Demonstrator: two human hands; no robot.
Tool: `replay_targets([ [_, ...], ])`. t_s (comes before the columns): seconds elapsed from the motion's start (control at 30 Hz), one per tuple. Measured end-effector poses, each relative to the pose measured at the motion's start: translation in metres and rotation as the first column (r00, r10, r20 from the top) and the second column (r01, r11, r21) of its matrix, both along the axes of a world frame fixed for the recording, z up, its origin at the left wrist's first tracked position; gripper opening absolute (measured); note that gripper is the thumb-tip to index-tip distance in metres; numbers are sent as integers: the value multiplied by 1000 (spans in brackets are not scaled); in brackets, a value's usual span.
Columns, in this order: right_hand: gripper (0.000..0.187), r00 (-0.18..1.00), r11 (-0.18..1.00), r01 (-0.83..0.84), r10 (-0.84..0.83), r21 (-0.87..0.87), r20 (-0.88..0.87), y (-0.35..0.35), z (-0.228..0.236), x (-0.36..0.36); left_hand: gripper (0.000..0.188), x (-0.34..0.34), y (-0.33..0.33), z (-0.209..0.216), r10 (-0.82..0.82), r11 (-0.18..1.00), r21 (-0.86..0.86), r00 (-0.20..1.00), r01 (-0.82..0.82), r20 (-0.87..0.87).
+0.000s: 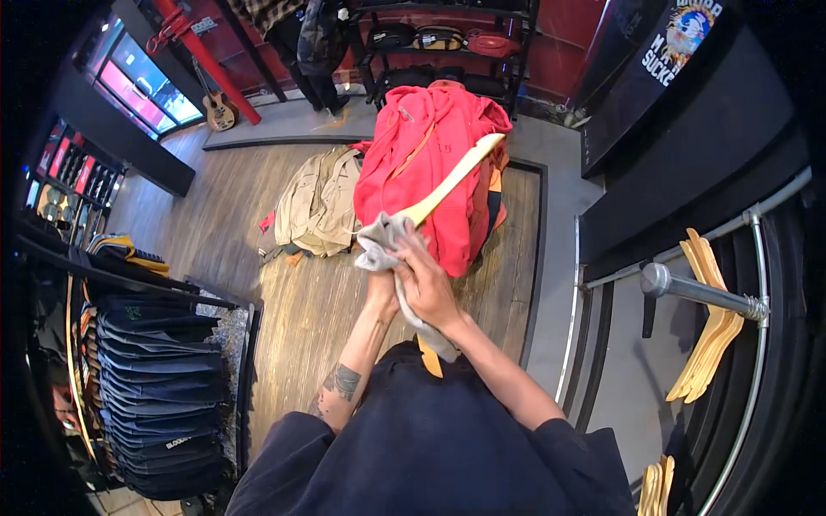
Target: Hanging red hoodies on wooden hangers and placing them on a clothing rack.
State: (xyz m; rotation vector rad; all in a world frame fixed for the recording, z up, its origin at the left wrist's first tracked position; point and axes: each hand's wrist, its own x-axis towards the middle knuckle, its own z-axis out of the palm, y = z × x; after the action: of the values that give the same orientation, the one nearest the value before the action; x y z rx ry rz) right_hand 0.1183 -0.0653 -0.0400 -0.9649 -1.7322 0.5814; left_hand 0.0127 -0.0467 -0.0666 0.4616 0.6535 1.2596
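Note:
A pale wooden hanger point(451, 184) slants in front of my chest. Its far arm points up and right, and its near end shows by my shirt. Bunched around its middle is a grey cloth point(375, 244), with a strip hanging down along the hanger. My right hand point(427, 282) presses on the cloth with bent, slightly blurred fingers. Against the cloth's underside is my left hand point(384, 289), closed around it, its fingers mostly hidden. Beyond them lies a heap of red hooded sweatshirts point(413, 163), and left of it a khaki garment point(315, 202).
Dark folded garments point(159, 387) hang in a dense row at lower left. Wooden hangers point(710, 318) hang from a metal pipe rack point(701, 291) at right. Shelves with bags point(439, 39) stand at the back, near a person point(318, 52). A guitar point(220, 112) leans farther left.

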Motion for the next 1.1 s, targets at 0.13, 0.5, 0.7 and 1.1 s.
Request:
replay_targets([
  [0.13,20,994,974,-104,108,-203,7,-49,-5,-2,66,-42,39,-9,-110,991,-36,943,127,315],
  [0.5,30,939,894,-146,260,-424,226,-99,-17,66,43,-95,80,35,706,704,200,703,-682,-88],
  [0.7,47,891,943,131,-247,-307,-381,-59,33,81,36,-47,63,28,480,873,279,810,-400,-339],
  [1.1,29,840,919,369,-394,139,374,-17,-37,109,32,4,-3,18,165,900,326,465,291,-870],
])
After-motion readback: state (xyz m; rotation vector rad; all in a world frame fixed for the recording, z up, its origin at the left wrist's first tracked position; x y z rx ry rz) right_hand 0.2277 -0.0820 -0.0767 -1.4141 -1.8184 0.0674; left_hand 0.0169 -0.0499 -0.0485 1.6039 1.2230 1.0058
